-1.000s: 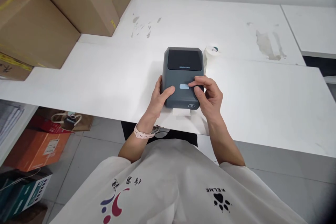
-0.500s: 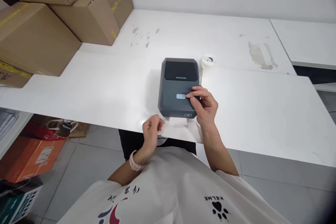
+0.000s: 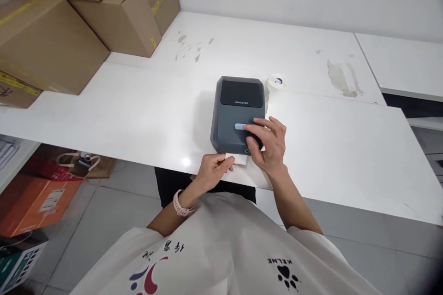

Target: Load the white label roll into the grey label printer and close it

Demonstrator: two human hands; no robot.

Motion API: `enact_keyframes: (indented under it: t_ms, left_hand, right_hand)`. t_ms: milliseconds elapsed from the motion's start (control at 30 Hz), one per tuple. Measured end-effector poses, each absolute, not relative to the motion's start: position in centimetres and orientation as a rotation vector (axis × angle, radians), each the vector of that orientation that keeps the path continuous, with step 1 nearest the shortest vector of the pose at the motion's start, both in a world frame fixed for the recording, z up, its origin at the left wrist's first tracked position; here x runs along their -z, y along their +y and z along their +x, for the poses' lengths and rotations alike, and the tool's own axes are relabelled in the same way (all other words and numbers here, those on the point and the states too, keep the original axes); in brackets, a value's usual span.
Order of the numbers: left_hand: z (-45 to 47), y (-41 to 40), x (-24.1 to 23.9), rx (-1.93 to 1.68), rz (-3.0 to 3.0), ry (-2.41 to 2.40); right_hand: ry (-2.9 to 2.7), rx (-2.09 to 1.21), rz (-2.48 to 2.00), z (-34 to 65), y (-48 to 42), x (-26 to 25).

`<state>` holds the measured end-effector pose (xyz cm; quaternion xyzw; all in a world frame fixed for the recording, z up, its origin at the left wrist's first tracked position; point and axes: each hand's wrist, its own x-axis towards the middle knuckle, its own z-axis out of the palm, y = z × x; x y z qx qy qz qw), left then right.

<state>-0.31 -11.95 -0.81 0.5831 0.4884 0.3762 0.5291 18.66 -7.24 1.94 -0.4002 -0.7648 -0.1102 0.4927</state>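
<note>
A dark grey label printer (image 3: 238, 111) sits on the white table (image 3: 138, 110) near its front edge. A white label strip (image 3: 238, 158) sticks out of its front slot. My left hand (image 3: 212, 170) pinches the left end of that strip between thumb and fingers. My right hand (image 3: 267, 144) lies on the printer's front right part, fingers apart, with the index fingertip at the light blue button (image 3: 239, 126). A pale watch is on my left wrist.
Brown cardboard boxes (image 3: 62, 27) are stacked at the table's far left. A white tape roll (image 3: 276, 82) stands behind the printer's right corner. Under the table's left side lie an orange box (image 3: 38, 200) and a paper bag (image 3: 86, 163). A second white table (image 3: 404, 62) adjoins at right.
My left hand left the printer's left side, dropped to the table's edge, then came up and pinched the label strip. My right hand's fingers spread over the printer's front.
</note>
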Motion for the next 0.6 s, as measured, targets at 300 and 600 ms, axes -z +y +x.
enact_keyframes:
  t_ms: [300,600]
  left_hand:
    - [0.3,-12.8,0.9,-0.979,1.213,1.177]
    - [-4.0,-9.1,-0.1,-1.407,1.159,1.451]
  right_hand:
    - [-1.96,0.18,-1.168,17.5,-7.8,-3.3]
    - [-1.789,0.025,-1.059,18.4,-8.6,-3.7]
